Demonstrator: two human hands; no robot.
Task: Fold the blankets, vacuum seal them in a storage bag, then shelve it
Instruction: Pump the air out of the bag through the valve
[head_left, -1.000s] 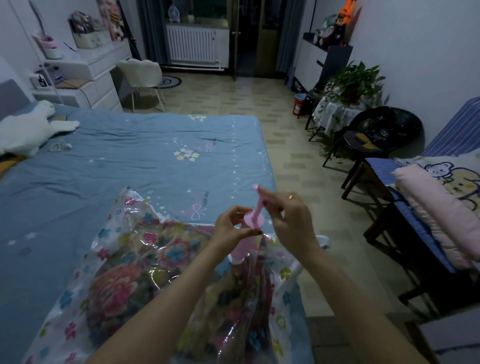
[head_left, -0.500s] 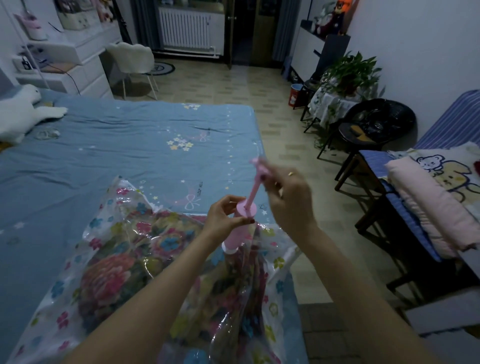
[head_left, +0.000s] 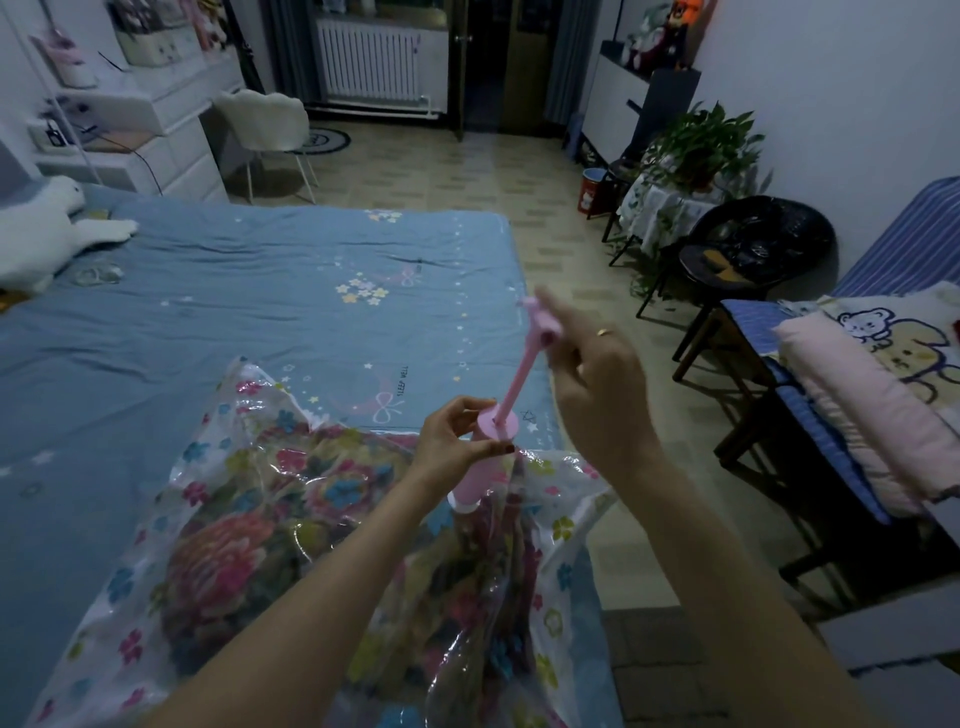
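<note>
A: Where is the pump against the fingers?

B: The small pink plastic hand pump (head_left: 480, 470) stands tilted on the clear flower-printed plastic storage bag (head_left: 249, 499), near the bed's right edge. The left hand (head_left: 457, 441) holds its barrel just under the round top collar, thumb and fingers curled round it. The thin pink plunger rod (head_left: 517, 382) is drawn out, slanting up and to the right. The right hand (head_left: 597, 384) pinches the handle at the rod's top end, fingers bunched round it; that hand is blurred, so the exact finger layout cannot be told.

A: And the bag?

B: It lies on the blue flower-patterned bedsheet (head_left: 260, 312) at the bed's near right corner, with a bright floral folded blanket (head_left: 223, 566) visible inside. The plastic is crinkled and loose round the pump's foot, and the bag's right margin hangs over the bed's right edge.

A: Room to move?

B: Beyond the bag the sheet runs bare to the far edge. A white plush toy (head_left: 47, 234) lies at the bed's far left edge, well apart. Right of the bed is a strip of tiled floor (head_left: 571, 260), then a dark round chair (head_left: 753, 249) and a blue striped bench carrying a folded pink blanket (head_left: 857, 405).
</note>
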